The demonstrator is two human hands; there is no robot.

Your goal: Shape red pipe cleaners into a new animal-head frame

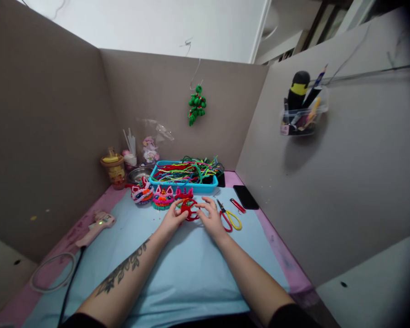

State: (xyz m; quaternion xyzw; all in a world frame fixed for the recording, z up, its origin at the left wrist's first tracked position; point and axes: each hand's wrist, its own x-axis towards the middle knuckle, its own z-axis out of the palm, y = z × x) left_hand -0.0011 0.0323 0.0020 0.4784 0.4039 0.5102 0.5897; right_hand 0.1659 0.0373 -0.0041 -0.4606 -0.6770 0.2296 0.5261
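Note:
A round, open frame of red pipe cleaner point(190, 210) is held above the blue cloth in the middle of the table. My left hand point(173, 215) grips its left side, thumb in front and fingers behind. On its right edge, the thumb and fingertips of my right hand point(210, 216) pinch the red piece, partly hiding it. Just behind my hands stand fuzzy pipe-cleaner animal heads: a pink and orange one point(163, 198), a striped one point(142, 193) and a red one point(183, 194) half covered by my left fingers.
Right of my hands lie scissors point(231, 219), a red-handled tool point(238, 206) and a black phone point(246, 197). Behind is a blue tray point(184, 187) of loose pipe cleaners. A pink glue gun point(97, 229) with its cord lies left. Grey partitions point(171, 95) enclose the table.

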